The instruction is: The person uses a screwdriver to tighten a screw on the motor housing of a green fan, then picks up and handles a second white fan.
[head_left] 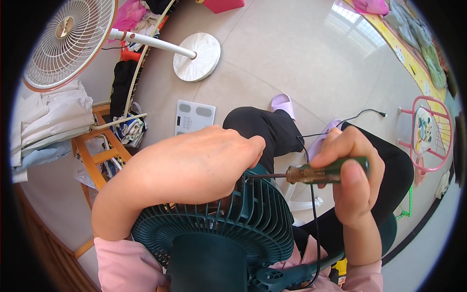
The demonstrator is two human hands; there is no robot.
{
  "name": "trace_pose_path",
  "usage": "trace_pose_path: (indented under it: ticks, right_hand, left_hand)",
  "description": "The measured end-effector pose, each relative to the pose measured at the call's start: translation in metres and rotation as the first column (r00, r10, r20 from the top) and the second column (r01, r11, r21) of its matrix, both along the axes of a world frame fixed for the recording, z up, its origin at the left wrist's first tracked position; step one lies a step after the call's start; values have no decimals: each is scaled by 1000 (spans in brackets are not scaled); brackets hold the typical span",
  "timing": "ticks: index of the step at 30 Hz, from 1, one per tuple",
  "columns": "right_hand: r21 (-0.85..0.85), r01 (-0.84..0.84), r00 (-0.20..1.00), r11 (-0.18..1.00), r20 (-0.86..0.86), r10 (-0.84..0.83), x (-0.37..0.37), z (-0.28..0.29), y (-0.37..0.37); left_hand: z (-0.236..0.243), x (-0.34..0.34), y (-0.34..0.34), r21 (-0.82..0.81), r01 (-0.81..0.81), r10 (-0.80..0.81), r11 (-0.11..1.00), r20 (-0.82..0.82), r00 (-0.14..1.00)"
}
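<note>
A dark green fan rests in my lap, grille upward. My left hand is curled over the grille's front edge; its fingertips are hidden, so what exactly it grips is unclear. My right hand is closed around a screwdriver with a green handle. The screwdriver's thin shaft points left, into the grille's rim beside my left hand. A black cord hangs down past the screwdriver and grille, and its plug dangles to the right.
A white standing fan tilts at upper left above folded clothes by a wooden rack. A scale and lilac slipper lie on the tiled floor. A pink small chair stands right, near a yellow-edged bed with cloths.
</note>
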State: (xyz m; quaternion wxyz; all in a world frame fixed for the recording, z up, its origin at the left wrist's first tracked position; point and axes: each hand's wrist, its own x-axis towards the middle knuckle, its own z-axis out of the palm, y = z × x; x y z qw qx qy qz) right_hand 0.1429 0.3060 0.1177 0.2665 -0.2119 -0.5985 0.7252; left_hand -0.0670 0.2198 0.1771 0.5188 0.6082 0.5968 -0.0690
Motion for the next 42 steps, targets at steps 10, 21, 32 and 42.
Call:
trace_pose_path:
  ticks: [10, 21, 32, 42]
  right_hand:
    - [-291, -46, 998, 956, -45, 34, 0, -37, 9]
    - [-277, 0, 994, 961, -103, -30, 10, -39, 11]
    - [394, -26, 991, 919, -114, 77, -5, 5, 6]
    - [602, -80, 994, 794, -12, 110, -21, 33, 7]
  left_hand:
    - [-2, 1, 3, -35, -5, 6, 999, 41, 999]
    - [-6, 1, 3, 129, -107, 88, 986, 145, 986]
    - [-5, 1, -1, 152, -59, 52, 987, 50, 997]
    - [-5, 0, 0, 159, -31, 25, 987, 41, 999]
